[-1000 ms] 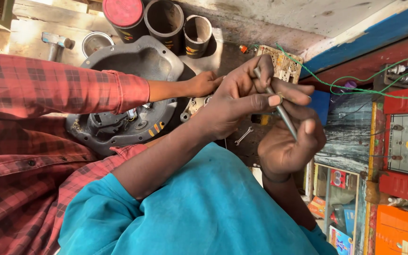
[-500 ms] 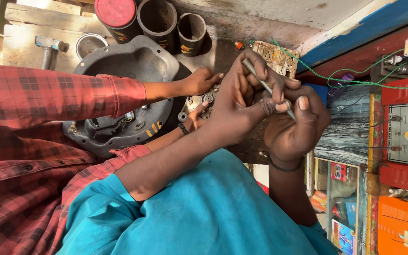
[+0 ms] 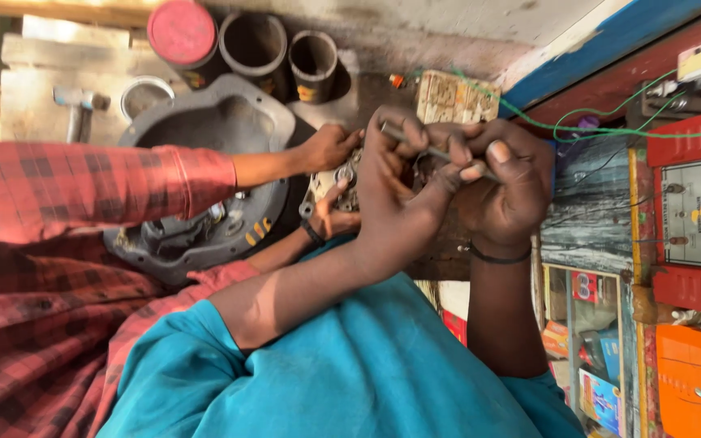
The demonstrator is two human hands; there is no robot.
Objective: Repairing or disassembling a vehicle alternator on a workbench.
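My left hand (image 3: 399, 203) and my right hand (image 3: 513, 191) are pressed together above a dark bench. Both grip a thin grey metal rod (image 3: 415, 144) that lies slanted across my fingers; my right thumb presses on its lower end. Teal sleeves cover my upper arms. Just left of my hands, a co-worker in a red checked shirt has one hand (image 3: 330, 146) and the other hand (image 3: 336, 217) on a small metal part (image 3: 326, 182) beside a large grey metal housing (image 3: 204, 138).
A red-topped can (image 3: 180, 32) and two dark tubes (image 3: 253, 45) stand at the back, with a hammer (image 3: 79, 101) at the left. A circuit board (image 3: 456, 97) with green wires lies behind my hands. A red meter panel (image 3: 699, 211) and shelves of boxes are at the right.
My hands have drawn closer together and risen in the view. The rod has swung from pointing down between them to lying across my fingers. The co-worker's hands stay on the small part.
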